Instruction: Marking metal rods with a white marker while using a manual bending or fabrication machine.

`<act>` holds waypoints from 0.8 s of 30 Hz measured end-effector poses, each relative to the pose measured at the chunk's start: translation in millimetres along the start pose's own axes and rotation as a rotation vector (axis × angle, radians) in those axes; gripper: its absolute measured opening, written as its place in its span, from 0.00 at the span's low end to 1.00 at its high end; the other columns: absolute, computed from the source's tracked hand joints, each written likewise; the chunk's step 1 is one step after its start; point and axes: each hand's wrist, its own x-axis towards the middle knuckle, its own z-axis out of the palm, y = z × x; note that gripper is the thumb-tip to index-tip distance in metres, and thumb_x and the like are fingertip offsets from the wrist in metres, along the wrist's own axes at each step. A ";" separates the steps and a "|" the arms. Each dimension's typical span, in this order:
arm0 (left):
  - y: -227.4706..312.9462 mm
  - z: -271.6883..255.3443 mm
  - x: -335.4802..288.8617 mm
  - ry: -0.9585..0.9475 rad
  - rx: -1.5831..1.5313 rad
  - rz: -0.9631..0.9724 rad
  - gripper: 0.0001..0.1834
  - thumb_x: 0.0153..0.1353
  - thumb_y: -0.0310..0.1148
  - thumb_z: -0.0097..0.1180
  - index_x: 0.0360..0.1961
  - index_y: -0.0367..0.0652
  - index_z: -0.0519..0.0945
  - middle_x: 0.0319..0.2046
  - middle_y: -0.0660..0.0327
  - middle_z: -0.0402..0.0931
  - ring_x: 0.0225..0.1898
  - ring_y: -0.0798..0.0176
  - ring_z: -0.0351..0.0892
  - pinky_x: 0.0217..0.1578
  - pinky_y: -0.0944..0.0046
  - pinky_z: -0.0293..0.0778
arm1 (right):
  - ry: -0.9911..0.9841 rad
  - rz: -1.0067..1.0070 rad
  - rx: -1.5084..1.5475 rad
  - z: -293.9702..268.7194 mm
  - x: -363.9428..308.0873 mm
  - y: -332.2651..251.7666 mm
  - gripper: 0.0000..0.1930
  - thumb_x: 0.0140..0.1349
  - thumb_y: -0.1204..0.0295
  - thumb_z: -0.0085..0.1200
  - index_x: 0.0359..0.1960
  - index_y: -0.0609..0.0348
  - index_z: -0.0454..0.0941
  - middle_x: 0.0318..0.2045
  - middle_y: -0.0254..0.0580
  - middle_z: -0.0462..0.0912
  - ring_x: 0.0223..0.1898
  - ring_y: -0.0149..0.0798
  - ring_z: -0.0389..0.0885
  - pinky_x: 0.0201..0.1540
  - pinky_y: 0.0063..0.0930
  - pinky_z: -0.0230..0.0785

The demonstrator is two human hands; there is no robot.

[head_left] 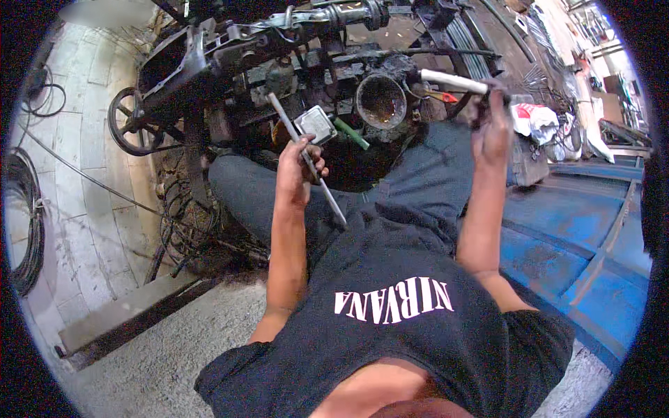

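My left hand (pixel 298 167) is closed around a thin, straight metal rod (pixel 330 198), which slants from the machine's edge down toward my lap. Raised on the other side, my right hand (pixel 493 132) is blurred by motion. It grips the end of a pale, thick tube (pixel 453 81) that points left over the work area. Just beyond my left hand lies a grey square metal box (pixel 315 122), beside a green cylinder (pixel 352 134). A round container (pixel 382 127) with brownish contents sits between my hands, below the tube's far end.
A dark greasy machine (pixel 237 52) with a handwheel (pixel 113 120) stands ahead and left. Blue metal panels (pixel 540 258) lie at the right, near a white and red bag (pixel 535 120). Coiled cable (pixel 28 230) rests at far left; a long metal beam (pixel 129 320) lies nearer.
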 end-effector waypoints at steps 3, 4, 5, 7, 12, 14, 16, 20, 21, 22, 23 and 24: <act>-5.1 16.4 -1.6 -0.017 0.058 -0.003 0.18 0.65 0.40 0.45 0.49 0.40 0.71 0.26 0.63 0.71 0.22 0.65 0.70 0.23 0.61 0.71 | -0.117 0.109 0.099 -5.7 -24.0 24.1 0.13 0.67 0.62 0.51 0.42 0.60 0.76 0.30 0.35 0.75 0.28 0.29 0.72 0.24 0.23 0.64; -5.8 21.5 -3.5 -0.038 0.063 -0.021 0.16 0.65 0.39 0.45 0.49 0.40 0.71 0.25 0.63 0.70 0.22 0.66 0.70 0.22 0.62 0.70 | -0.125 0.148 0.156 -5.5 -27.7 30.0 0.12 0.67 0.63 0.51 0.42 0.60 0.76 0.30 0.37 0.76 0.28 0.29 0.72 0.24 0.23 0.64; -6.4 26.3 -5.5 -0.056 0.068 -0.039 0.15 0.66 0.38 0.45 0.48 0.40 0.70 0.24 0.62 0.69 0.21 0.66 0.69 0.21 0.63 0.70 | -0.133 0.191 0.212 -4.9 -30.5 34.7 0.12 0.67 0.64 0.51 0.42 0.60 0.76 0.31 0.38 0.77 0.28 0.29 0.72 0.24 0.23 0.64; -7.3 33.0 -10.4 -0.025 0.121 -0.031 0.16 0.66 0.39 0.46 0.48 0.40 0.71 0.24 0.62 0.70 0.22 0.67 0.70 0.22 0.64 0.70 | -0.146 0.227 0.236 -4.1 -31.5 37.3 0.11 0.67 0.65 0.50 0.42 0.60 0.76 0.32 0.40 0.78 0.28 0.30 0.72 0.25 0.24 0.65; -9.0 37.5 -16.5 -0.095 0.136 0.006 0.15 0.66 0.38 0.45 0.48 0.39 0.71 0.24 0.63 0.70 0.21 0.67 0.70 0.21 0.64 0.70 | -0.112 0.126 0.248 -12.4 -21.8 17.2 0.10 0.67 0.66 0.49 0.41 0.60 0.75 0.32 0.40 0.79 0.27 0.29 0.72 0.26 0.24 0.65; -9.7 39.2 -17.8 -0.079 0.134 0.014 0.15 0.66 0.38 0.45 0.48 0.39 0.71 0.23 0.63 0.69 0.20 0.67 0.70 0.20 0.63 0.70 | -0.122 0.113 0.246 -16.1 -23.0 12.0 0.10 0.67 0.66 0.50 0.41 0.60 0.75 0.32 0.39 0.79 0.27 0.29 0.72 0.26 0.24 0.65; -7.5 42.8 -18.3 -0.063 0.138 -0.003 0.15 0.66 0.37 0.44 0.48 0.38 0.70 0.20 0.64 0.66 0.17 0.66 0.68 0.18 0.63 0.69 | -0.146 0.079 0.202 -16.3 -27.7 13.7 0.10 0.67 0.65 0.50 0.40 0.60 0.75 0.29 0.37 0.77 0.27 0.29 0.72 0.26 0.24 0.65; -1.1 57.3 -20.6 -0.097 0.129 -0.010 0.16 0.67 0.37 0.44 0.50 0.37 0.70 0.16 0.65 0.63 0.14 0.67 0.66 0.15 0.66 0.66 | -0.140 0.135 0.221 -8.9 -42.1 33.5 0.11 0.67 0.64 0.50 0.39 0.60 0.76 0.27 0.35 0.75 0.27 0.28 0.72 0.25 0.24 0.65; 0.9 60.3 -22.3 -0.073 0.138 -0.004 0.16 0.67 0.37 0.44 0.50 0.37 0.70 0.16 0.65 0.63 0.14 0.67 0.66 0.15 0.66 0.66 | -0.169 0.149 0.156 -6.3 -46.3 39.3 0.11 0.67 0.64 0.50 0.38 0.59 0.76 0.28 0.35 0.75 0.27 0.27 0.72 0.26 0.23 0.65; 2.7 64.1 -18.5 -0.119 0.247 0.049 0.18 0.68 0.39 0.45 0.52 0.37 0.70 0.16 0.65 0.65 0.14 0.69 0.66 0.15 0.68 0.65 | -0.213 0.146 0.113 -2.6 -45.6 46.9 0.11 0.67 0.64 0.51 0.38 0.59 0.77 0.28 0.34 0.76 0.28 0.26 0.71 0.27 0.23 0.65; 4.8 66.4 -16.6 -0.171 0.346 0.125 0.20 0.68 0.40 0.46 0.54 0.37 0.69 0.16 0.65 0.67 0.14 0.71 0.67 0.15 0.70 0.65 | -0.205 0.134 -0.019 2.2 -46.2 54.0 0.12 0.67 0.63 0.50 0.35 0.59 0.77 0.27 0.33 0.75 0.29 0.24 0.70 0.30 0.20 0.63; 3.8 70.2 -13.0 -0.198 0.284 0.144 0.21 0.69 0.42 0.46 0.54 0.37 0.71 0.18 0.65 0.71 0.15 0.74 0.67 0.16 0.73 0.64 | -0.246 0.105 -0.134 7.2 -47.3 61.4 0.12 0.67 0.63 0.50 0.34 0.60 0.77 0.27 0.33 0.75 0.30 0.25 0.70 0.32 0.20 0.63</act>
